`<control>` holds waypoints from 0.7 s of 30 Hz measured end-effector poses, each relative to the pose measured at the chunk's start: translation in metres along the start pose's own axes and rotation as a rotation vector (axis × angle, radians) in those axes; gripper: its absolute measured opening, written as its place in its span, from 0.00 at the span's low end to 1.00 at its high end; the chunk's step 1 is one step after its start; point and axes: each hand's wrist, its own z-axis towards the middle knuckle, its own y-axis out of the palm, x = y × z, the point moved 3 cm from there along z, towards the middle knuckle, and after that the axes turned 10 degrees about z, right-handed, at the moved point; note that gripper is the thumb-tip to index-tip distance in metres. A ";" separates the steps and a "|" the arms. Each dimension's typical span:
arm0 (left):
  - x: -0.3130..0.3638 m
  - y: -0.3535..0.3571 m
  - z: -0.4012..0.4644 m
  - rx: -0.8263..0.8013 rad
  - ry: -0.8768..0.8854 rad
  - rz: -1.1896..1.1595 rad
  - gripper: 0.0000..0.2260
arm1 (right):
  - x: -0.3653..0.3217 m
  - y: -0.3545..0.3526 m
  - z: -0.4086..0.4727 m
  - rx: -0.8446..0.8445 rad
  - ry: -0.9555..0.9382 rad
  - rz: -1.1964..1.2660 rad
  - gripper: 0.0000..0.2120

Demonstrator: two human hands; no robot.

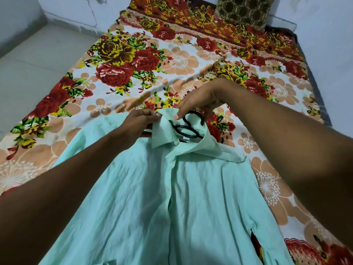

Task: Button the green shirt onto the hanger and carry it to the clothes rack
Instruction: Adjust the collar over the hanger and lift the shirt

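From the head camera, the green shirt (172, 197) lies front-up on the floral bed (133, 60), its hem cut off below. The left hand (139, 121) and right hand (198, 100) both pinch the collar. The black hanger (186, 129) is mostly hidden inside.

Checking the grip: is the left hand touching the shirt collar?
Touching. The head view shows the left hand pinching the collar edge.
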 end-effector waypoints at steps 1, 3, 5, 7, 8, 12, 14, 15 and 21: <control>-0.001 0.001 0.001 -0.005 0.002 0.000 0.08 | -0.003 0.001 0.004 0.004 0.016 -0.016 0.17; -0.001 0.004 0.003 -0.014 0.004 0.001 0.09 | -0.009 0.005 0.012 0.040 0.023 -0.023 0.17; -0.002 0.006 0.005 -0.027 -0.006 -0.016 0.08 | -0.014 0.005 0.019 0.084 0.009 0.009 0.15; -0.004 0.007 0.005 -0.059 -0.041 -0.080 0.11 | -0.013 0.002 0.024 0.129 -0.009 0.062 0.14; -0.006 0.006 0.005 -0.080 -0.060 -0.118 0.12 | -0.011 0.000 0.027 0.134 -0.018 0.095 0.13; -0.021 0.001 0.000 -0.109 -0.103 -0.249 0.16 | 0.008 0.001 0.036 0.170 -0.086 0.192 0.09; -0.027 0.001 -0.003 -0.079 -0.088 -0.283 0.16 | 0.020 0.005 0.042 0.169 -0.120 0.225 0.10; -0.027 0.002 -0.005 -0.066 -0.056 -0.279 0.15 | 0.024 0.006 0.044 0.163 -0.141 0.248 0.12; -0.028 0.017 -0.009 -0.007 0.104 -0.180 0.06 | 0.020 0.005 0.045 0.181 -0.226 0.308 0.28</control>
